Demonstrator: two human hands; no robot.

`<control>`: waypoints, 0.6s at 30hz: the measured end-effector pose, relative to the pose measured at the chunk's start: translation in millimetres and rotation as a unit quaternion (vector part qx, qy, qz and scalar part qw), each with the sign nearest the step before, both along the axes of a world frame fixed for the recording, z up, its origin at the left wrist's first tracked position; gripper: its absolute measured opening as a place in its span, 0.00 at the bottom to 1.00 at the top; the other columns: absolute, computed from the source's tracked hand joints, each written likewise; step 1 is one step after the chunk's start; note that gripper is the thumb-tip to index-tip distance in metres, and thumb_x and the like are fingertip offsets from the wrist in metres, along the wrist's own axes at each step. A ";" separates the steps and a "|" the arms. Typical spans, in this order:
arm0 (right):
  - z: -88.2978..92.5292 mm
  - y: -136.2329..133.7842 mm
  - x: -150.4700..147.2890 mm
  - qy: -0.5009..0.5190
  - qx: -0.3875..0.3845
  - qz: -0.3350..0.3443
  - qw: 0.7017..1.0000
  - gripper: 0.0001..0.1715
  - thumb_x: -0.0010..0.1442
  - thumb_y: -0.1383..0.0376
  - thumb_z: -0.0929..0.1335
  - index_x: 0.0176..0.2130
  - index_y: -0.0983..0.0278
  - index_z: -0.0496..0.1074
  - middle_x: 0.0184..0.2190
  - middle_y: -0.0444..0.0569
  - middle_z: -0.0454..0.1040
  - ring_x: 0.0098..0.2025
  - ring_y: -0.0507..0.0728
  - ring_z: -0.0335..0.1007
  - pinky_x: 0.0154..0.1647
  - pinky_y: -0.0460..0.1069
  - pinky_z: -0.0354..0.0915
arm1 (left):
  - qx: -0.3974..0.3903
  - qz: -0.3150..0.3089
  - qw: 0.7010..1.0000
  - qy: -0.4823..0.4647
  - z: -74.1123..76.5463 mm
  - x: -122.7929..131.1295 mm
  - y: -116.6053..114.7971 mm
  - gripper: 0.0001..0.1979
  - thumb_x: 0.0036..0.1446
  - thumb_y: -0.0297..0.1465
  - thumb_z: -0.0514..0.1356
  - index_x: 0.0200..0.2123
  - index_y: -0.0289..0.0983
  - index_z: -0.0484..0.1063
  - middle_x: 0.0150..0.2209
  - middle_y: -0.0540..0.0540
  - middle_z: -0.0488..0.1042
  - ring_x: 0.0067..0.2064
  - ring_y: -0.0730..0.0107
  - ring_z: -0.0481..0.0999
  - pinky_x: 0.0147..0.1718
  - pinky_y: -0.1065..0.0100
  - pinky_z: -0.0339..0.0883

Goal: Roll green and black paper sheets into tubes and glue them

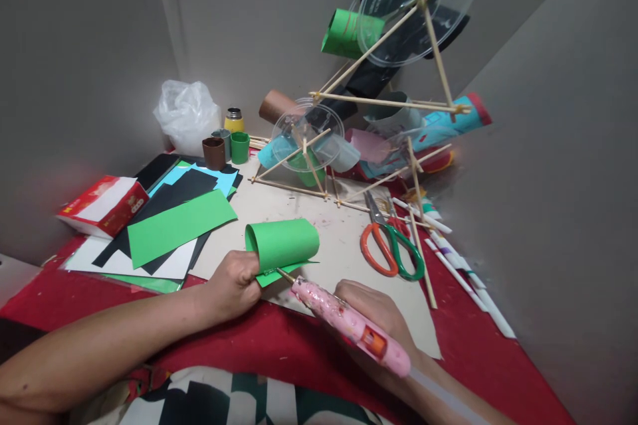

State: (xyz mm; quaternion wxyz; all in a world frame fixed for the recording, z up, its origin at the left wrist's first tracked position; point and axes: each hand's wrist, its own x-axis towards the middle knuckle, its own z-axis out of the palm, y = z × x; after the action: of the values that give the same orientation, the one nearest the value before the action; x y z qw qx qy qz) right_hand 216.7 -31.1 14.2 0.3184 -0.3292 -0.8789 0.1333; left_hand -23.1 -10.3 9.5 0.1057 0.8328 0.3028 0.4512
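My left hand (237, 283) is closed on the left end of a green paper sheet (284, 244) curled into a tube, with its lower flap sticking out toward me. A pink hot glue gun (343, 319) is gripped in my right hand (373, 309). Its metal nozzle points left and meets the flap's edge, where a small glossy bead shows. A clear glue stick runs out of the gun's back end. Scissors (391, 249) with orange and green handles lie to the right of the paper tube, on a beige board (339, 226).
Stick frames with clear plastic discs (419, 6) and coloured paper tubes stand at the back and right, the tallest leaning over the table. Paper sheets (182, 226), a red box (103, 206), small paper cups (214, 154) and a plastic bag (187, 116) are on the left. White sticks (468, 285) line the right edge.
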 end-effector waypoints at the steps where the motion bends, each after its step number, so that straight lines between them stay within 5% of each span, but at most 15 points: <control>1: 0.1 0.2 0.0 -0.001 0.004 -0.002 1.000 0.21 0.67 0.65 0.58 0.22 0.60 0.56 0.17 0.41 0.58 0.18 0.51 0.53 0.20 0.47 0.50 | -0.005 0.001 1.000 0.003 0.5 -0.2 -0.2 0.13 0.57 0.21 0.51 0.22 0.37 0.64 0.17 0.52 0.66 0.19 0.75 0.65 0.21 0.74 0.57; 11: 2.5 0.2 0.3 -0.005 0.033 -0.030 0.999 0.19 0.64 0.66 0.59 0.22 0.60 0.53 0.16 0.40 0.56 0.17 0.49 0.52 0.19 0.47 0.48 | -0.025 0.002 1.000 0.004 -0.8 -2.2 0.0 0.12 0.59 0.22 0.51 0.25 0.36 0.69 0.20 0.50 0.71 0.22 0.74 0.70 0.23 0.75 0.62; 18: 2.0 0.5 0.4 -0.018 0.034 -0.054 0.998 0.20 0.64 0.66 0.59 0.22 0.60 0.51 0.16 0.39 0.54 0.16 0.49 0.52 0.18 0.46 0.47 | -0.001 0.028 1.000 0.009 -4.9 -4.6 1.7 0.15 0.58 0.22 0.51 0.19 0.36 0.64 0.17 0.52 0.64 0.19 0.76 0.63 0.21 0.74 0.56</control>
State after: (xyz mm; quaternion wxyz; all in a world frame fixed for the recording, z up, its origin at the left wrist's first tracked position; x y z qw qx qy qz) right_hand 217.1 -30.6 16.2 0.3199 -0.3672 -0.8697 0.0801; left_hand -27.7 -8.6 4.6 0.0913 0.8280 0.3276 0.4459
